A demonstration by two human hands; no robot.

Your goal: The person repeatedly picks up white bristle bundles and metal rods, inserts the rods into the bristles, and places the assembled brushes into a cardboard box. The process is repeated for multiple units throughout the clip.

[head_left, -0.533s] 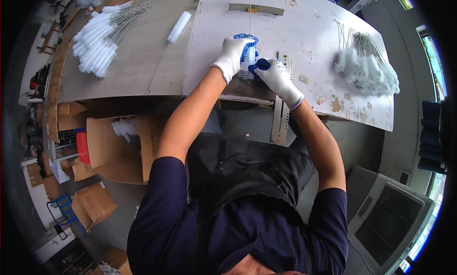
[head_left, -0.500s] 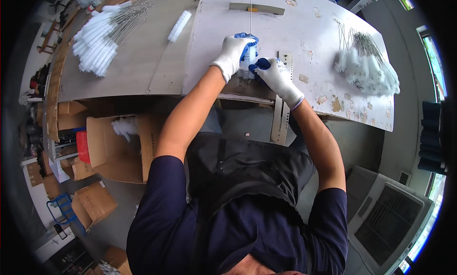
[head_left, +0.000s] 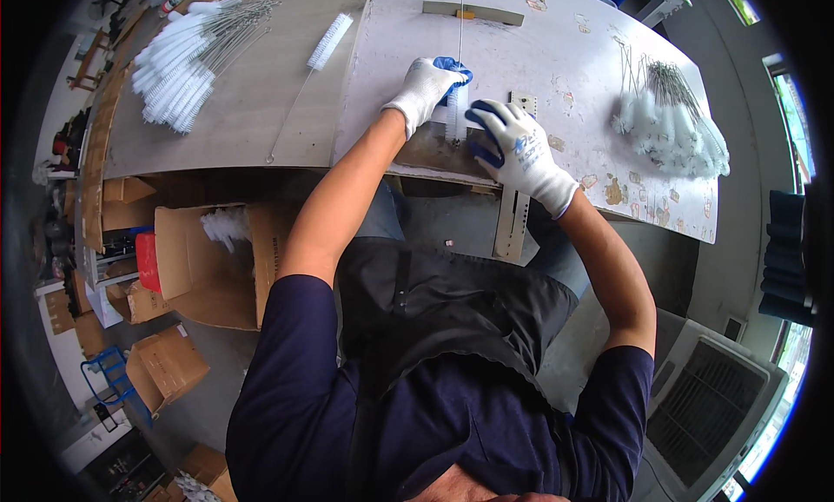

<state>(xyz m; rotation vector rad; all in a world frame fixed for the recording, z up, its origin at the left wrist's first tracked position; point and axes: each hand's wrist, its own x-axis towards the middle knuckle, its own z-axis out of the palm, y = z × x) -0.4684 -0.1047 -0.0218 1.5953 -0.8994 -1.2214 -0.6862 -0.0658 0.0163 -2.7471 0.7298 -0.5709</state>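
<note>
Flanking the held brush [head_left: 455, 111], brush piles [head_left: 178, 63] line the table [head_left: 565, 59].

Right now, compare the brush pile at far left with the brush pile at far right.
The left brush pile lies in a neat fan on the bare grey board, bristle heads toward the person. The right brush pile is a loose tangle on the worn white tabletop, its bristles fluffier. Both are white-bristled brushes on thin wire stems.

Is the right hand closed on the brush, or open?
Open: the right hand has fingers spread beside the brush; the left hand holds it.
</note>
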